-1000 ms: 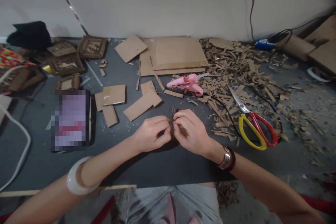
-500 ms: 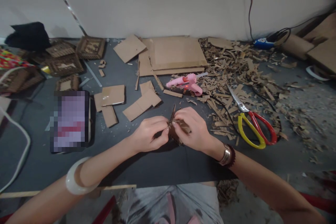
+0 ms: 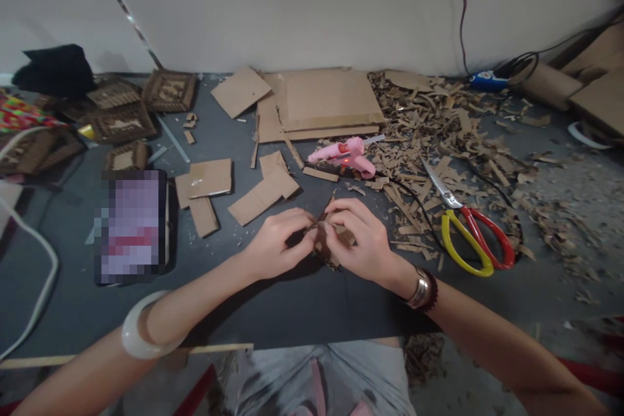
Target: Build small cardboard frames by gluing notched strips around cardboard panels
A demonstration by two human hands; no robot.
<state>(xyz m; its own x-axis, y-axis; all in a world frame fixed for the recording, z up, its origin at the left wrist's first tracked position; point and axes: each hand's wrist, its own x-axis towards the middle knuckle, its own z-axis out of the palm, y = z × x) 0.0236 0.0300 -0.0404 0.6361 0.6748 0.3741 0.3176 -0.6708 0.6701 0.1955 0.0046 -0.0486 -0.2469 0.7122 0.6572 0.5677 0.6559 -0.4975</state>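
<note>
My left hand (image 3: 280, 244) and my right hand (image 3: 361, 240) meet over the front of the dark table, both pinching a small brown cardboard piece (image 3: 324, 253). Fingers cover much of it, so its full shape is hidden; an edge pokes up between the hands and a lower part hangs below the right fingers. Beyond the hands lies a pink glue gun (image 3: 341, 152) with a glowing orange light and a glue stick in its rear. Flat cardboard strips (image 3: 258, 197) rest ahead of my left hand.
Scissors (image 3: 455, 208) with yellow and red handles lie at right, beside a heap of cardboard scraps (image 3: 429, 123). Cardboard sheets (image 3: 331, 97) are stacked at the back. On the left are a tablet (image 3: 131, 227) with blurred screen, small cardboard frames (image 3: 168, 90) and a white cable (image 3: 51, 260).
The cardboard piece's raised edge has tilted to the right between my fingers. Both hands keep their pinch and stay nearly in place.
</note>
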